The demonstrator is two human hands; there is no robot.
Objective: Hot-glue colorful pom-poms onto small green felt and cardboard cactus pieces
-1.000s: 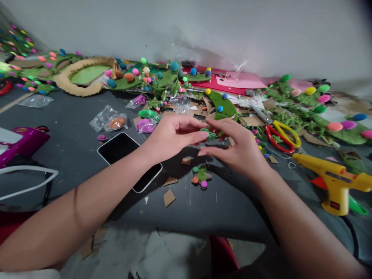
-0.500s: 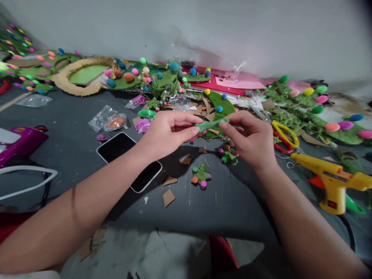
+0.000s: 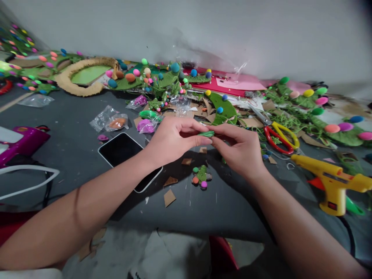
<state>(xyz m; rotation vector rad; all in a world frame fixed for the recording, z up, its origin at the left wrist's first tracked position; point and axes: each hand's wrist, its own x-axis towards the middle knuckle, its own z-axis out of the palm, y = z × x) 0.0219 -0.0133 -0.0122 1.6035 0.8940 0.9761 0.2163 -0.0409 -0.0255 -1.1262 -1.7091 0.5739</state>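
Note:
A small strip of green modelling clay, folded on itself, lies between my two hands over the table. My left hand pinches it between thumb and fingers. The fingertips of my right hand close on its right end, touching those of the left. Nearer to me on the dark table lies a small green piece with coloured balls on it. Another such piece is mostly hidden behind my right hand. Left of the hands a phone lies partly under my left forearm.
At right are scissors with red and yellow handles and a yellow glue gun. Bagged clay lies behind my left hand. Cardboard scraps lie in front. A tan ring and ball-studded green shapes line the wall. A purple tool stands left.
The green clay was bunched, then stretched out between both hands, and is now folded short again. My right hand moved away to the right and came back to the left.

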